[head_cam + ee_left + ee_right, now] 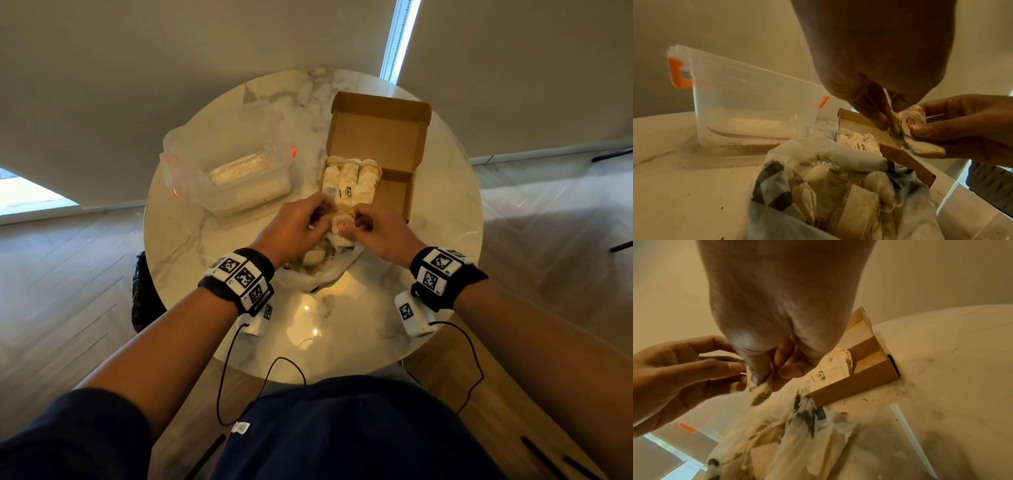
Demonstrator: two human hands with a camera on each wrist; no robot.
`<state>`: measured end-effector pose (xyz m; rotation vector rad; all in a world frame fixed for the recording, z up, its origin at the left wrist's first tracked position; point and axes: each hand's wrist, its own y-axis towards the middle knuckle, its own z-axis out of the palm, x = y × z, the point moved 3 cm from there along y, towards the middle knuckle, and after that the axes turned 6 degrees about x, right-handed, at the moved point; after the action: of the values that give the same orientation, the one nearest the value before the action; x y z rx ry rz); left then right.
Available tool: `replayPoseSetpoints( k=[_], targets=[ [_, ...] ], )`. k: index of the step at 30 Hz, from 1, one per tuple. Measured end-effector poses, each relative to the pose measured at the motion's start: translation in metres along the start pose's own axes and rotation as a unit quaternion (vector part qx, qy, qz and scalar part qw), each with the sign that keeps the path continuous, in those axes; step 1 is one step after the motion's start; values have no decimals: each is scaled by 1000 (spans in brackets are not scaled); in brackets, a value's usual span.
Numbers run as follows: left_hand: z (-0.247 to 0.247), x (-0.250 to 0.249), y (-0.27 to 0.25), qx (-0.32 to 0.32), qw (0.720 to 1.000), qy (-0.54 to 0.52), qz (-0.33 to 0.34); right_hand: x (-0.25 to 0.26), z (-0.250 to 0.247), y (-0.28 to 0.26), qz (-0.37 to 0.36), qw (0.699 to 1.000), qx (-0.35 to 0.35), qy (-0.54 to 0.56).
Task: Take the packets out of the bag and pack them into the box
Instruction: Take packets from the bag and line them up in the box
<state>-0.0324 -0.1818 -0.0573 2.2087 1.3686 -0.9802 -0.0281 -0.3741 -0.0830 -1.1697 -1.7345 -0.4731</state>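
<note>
My left hand [294, 226] and right hand [378, 229] both pinch one tea bag [920, 134], holding it above the plastic bag [838, 186]. At 12 o'clock from it the cardboard box [394, 137] already has three rows of tea bags [351, 178]; its right compartment is still bare. I judge many remain in the bag.
</note>
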Motion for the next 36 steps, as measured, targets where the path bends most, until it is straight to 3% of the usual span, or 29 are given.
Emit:
replayPoseSetpoints(
  k=[5, 10, 17, 20, 28, 36],
  targets=[
    [7, 9, 25, 7, 999, 0, -43, -9, -35, 10, 0, 999, -45, -22],
    [20, 26, 51, 18, 996, 41, -80, -29, -57, 29, 56, 995, -65, -50],
    [38, 50, 72, 72, 985, 82, -134, -68, -42, 54, 120, 986, -1, -116],
    [40, 54, 73, 85, 981, 90, -151, -75, -38, 58, 135, 984, -7, -112],
    [41, 53, 77, 87, 983, 87, -134, -79, -32, 66, 172, 982, -82, 1],
    [42, 54, 78, 97, 984, 93, -117, -83, -24, 68, 137, 986, -51, -76]
  ],
)
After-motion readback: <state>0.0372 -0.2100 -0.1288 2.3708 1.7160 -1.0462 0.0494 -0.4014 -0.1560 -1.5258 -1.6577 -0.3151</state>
